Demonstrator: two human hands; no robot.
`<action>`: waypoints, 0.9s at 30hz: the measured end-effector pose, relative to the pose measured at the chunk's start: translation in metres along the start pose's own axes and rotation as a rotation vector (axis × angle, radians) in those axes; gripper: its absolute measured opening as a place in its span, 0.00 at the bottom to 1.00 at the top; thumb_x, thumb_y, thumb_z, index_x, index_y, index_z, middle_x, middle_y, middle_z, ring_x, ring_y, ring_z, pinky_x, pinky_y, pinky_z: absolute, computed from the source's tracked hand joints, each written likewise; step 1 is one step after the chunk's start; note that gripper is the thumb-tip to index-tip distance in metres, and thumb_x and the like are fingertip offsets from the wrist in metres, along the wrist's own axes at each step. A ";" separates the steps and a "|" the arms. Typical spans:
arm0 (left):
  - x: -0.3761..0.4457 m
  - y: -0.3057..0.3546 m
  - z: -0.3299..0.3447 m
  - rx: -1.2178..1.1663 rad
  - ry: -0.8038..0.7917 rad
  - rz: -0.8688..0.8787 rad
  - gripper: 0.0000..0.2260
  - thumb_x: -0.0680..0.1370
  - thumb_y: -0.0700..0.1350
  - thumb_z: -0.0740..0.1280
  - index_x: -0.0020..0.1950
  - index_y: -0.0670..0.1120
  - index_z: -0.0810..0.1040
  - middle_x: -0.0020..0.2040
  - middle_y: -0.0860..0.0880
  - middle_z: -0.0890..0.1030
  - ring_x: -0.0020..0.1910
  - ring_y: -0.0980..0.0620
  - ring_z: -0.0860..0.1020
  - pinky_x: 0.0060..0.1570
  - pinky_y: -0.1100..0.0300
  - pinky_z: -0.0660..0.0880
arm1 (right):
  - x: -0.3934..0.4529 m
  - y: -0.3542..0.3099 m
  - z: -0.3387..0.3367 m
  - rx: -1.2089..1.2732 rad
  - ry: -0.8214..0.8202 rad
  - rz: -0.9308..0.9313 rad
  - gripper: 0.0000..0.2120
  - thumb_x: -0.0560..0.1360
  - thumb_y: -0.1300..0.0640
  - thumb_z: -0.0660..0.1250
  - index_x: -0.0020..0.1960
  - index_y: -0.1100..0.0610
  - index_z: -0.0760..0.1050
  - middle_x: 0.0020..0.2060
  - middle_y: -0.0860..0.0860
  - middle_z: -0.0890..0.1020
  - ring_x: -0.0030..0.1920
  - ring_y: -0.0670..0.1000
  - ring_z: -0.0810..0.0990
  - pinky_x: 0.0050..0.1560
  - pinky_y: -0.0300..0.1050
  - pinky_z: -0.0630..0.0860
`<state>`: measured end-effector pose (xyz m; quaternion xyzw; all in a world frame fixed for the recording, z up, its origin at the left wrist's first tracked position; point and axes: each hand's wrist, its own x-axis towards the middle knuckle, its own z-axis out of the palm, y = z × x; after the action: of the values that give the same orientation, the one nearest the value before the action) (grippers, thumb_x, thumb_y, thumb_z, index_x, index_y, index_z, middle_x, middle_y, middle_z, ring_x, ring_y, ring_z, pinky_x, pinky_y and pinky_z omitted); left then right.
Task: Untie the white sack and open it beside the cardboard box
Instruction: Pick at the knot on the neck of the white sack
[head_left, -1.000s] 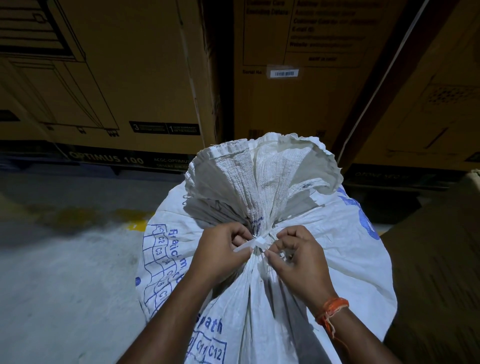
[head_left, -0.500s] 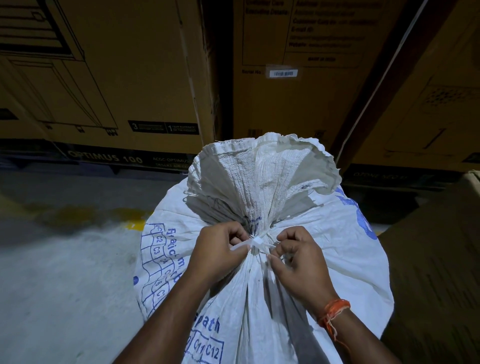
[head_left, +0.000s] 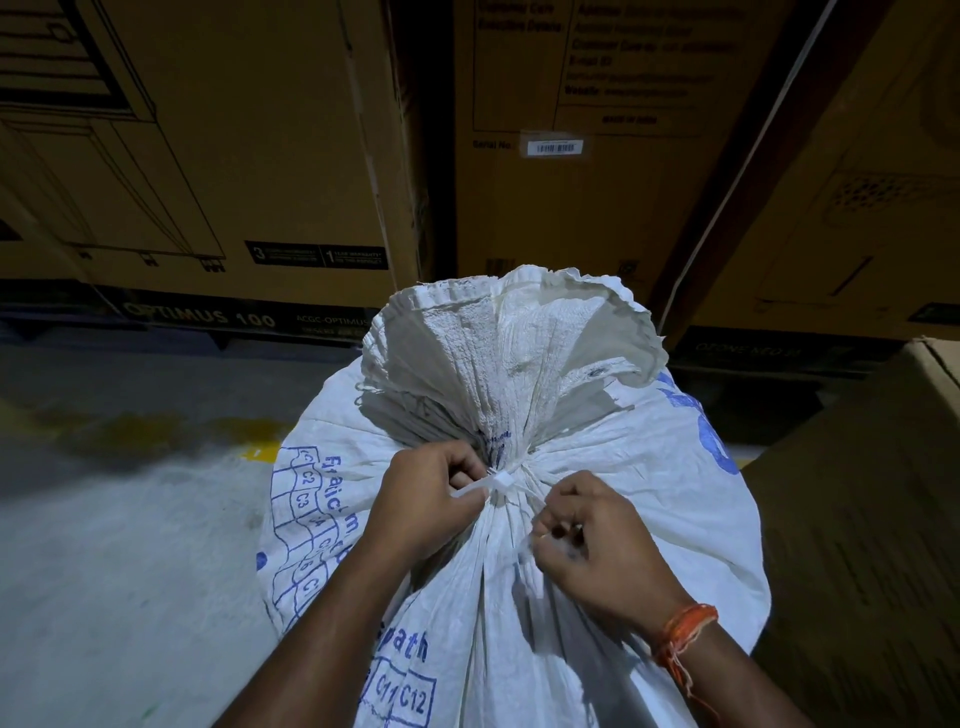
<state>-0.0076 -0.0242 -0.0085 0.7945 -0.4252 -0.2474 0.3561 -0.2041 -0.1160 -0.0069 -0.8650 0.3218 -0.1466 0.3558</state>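
A full white woven sack (head_left: 639, 499) with blue print stands on the floor, its neck gathered and bound by a white tie (head_left: 503, 480). Above the tie the sack's mouth (head_left: 519, 343) flares out. My left hand (head_left: 428, 499) pinches the tie's left end just beside the knot. My right hand (head_left: 597, 540) sits lower right of the knot, fingers curled round a white strand of the tie. A cardboard box (head_left: 872, 545) stands directly right of the sack, touching it.
Large stacked cartons (head_left: 249, 156) form a wall behind the sack, with a dark gap (head_left: 431, 156) between two of them. Grey concrete floor (head_left: 119, 545) with a faded yellow line (head_left: 156, 431) stretches to the left.
My right hand has drawn down and to the right, away from the knot, pulling a strand with it. My left hand stays at the knot.
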 end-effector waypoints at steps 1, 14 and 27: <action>0.000 0.000 0.000 0.001 -0.009 -0.001 0.03 0.70 0.46 0.76 0.40 0.52 0.83 0.34 0.54 0.84 0.30 0.61 0.77 0.35 0.57 0.79 | -0.001 -0.002 0.000 -0.001 0.001 -0.004 0.11 0.69 0.47 0.72 0.31 0.50 0.77 0.38 0.45 0.77 0.41 0.46 0.79 0.40 0.34 0.70; 0.003 0.005 0.003 -0.160 -0.047 -0.024 0.03 0.74 0.43 0.75 0.44 0.51 0.84 0.34 0.55 0.82 0.28 0.62 0.73 0.35 0.66 0.72 | 0.022 0.001 -0.001 0.103 0.074 0.220 0.09 0.72 0.64 0.72 0.41 0.51 0.84 0.34 0.44 0.85 0.38 0.40 0.82 0.40 0.32 0.74; 0.013 -0.004 -0.006 -0.392 -0.047 -0.111 0.08 0.83 0.43 0.68 0.54 0.50 0.88 0.47 0.50 0.89 0.51 0.54 0.87 0.61 0.52 0.82 | 0.034 -0.008 0.015 0.143 0.172 0.215 0.05 0.73 0.58 0.75 0.39 0.51 0.84 0.36 0.46 0.84 0.39 0.43 0.79 0.41 0.40 0.74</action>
<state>0.0051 -0.0314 -0.0088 0.7261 -0.3328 -0.3632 0.4797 -0.1676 -0.1260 -0.0107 -0.7823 0.4306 -0.2040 0.4012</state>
